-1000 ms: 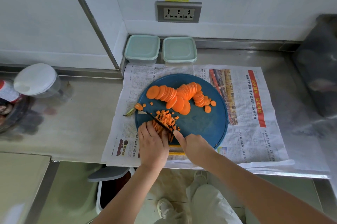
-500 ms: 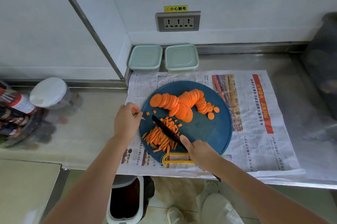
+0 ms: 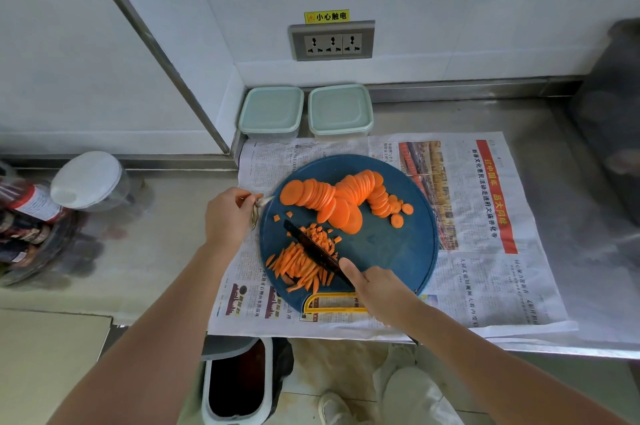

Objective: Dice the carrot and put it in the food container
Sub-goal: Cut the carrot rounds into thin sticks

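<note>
- Right hand (image 3: 377, 289): grip clenched on the knife (image 3: 311, 248) handle, forefinger along the spine; the blade lies across the blue board (image 3: 398, 258) between carrot strips (image 3: 298, 267) and diced bits (image 3: 322, 237).
- Left hand (image 3: 227, 213): grip pinches the stalk end (image 3: 258, 205) at the board's left rim — away from the strips, so unsteadied they could skid or scatter under a chop.
- Farther back, the carrot slices (image 3: 341, 199) lie uncut.
- At the wall both food containers (image 3: 272, 113) are lidded; dice carried over could spill on the newspaper (image 3: 485, 268).
</note>
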Demonstrator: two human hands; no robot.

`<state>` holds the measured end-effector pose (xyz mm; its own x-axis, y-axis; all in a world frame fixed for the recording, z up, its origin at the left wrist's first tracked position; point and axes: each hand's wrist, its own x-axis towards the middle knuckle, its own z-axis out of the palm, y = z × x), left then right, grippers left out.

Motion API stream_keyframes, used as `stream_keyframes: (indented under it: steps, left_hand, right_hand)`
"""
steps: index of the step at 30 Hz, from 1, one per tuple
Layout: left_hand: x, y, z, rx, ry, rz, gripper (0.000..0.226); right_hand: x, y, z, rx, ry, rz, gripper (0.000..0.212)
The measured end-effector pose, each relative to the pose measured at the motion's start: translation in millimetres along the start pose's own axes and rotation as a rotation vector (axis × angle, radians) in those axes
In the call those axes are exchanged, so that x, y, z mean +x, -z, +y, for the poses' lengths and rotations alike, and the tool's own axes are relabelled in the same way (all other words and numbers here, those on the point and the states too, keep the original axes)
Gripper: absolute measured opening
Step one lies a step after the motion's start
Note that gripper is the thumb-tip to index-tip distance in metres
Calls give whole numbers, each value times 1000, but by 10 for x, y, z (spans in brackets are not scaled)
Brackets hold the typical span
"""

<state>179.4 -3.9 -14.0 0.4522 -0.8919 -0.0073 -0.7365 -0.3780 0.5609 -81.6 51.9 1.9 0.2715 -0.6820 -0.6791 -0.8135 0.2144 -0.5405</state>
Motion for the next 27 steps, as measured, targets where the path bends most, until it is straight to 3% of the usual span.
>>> stream_keyframes:
  steps: [2, 5, 7, 11, 15, 18, 27]
  left_hand:
    - [-21, -41, 31, -16, 28, -9, 19]
    - [-77, -61, 71, -20, 82, -13, 29]
    - [-136, -37, 86, -2, 82, 29, 33]
    - [-525, -41, 146, 6, -64, 55, 32]
    - [-1149, -261, 123, 124, -55, -98, 81]
    - [-1428, -425, 97, 148, -5, -151, 108]
    - [-1554, -601, 58, 148, -16, -42, 109]
  right_hand:
    - [59, 20, 29, 22, -23, -24, 64]
    - [62, 60, 57, 88, -25, -37, 46]
    - [38, 130, 90, 36, 93, -38, 58]
    - [15, 171, 164, 54, 194, 62, 60]
    - [-32, 241, 269, 212, 194, 93, 63]
    - [-83, 275, 338, 185, 186, 96, 65]
    - [-281, -47, 570, 41, 207, 149, 72]
